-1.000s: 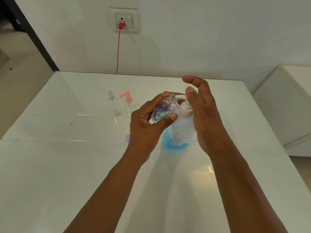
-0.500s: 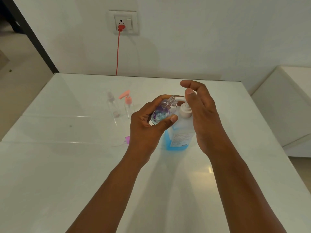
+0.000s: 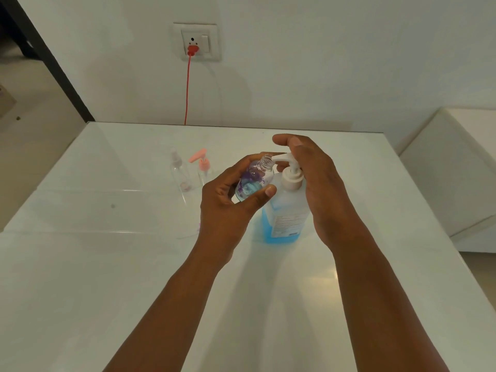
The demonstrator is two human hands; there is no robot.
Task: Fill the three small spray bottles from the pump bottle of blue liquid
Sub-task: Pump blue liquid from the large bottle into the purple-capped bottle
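Counting 3 sm bottles (image 3: 255, 181) – 1 pump (image 3: 285, 210)

Two hands: left (image 3: 228, 210), right (image 3: 316, 183). Three small bottles: one uncapped and purple-patterned (image 3: 253, 181), one clear with a clear cap (image 3: 179, 171), one with a pink pump (image 3: 203, 167). One large pump bottle (image 3: 284, 218) of blue liquid. One table (image 3: 80, 291). One wall socket (image 3: 197, 41) with one red cord (image 3: 188, 89).
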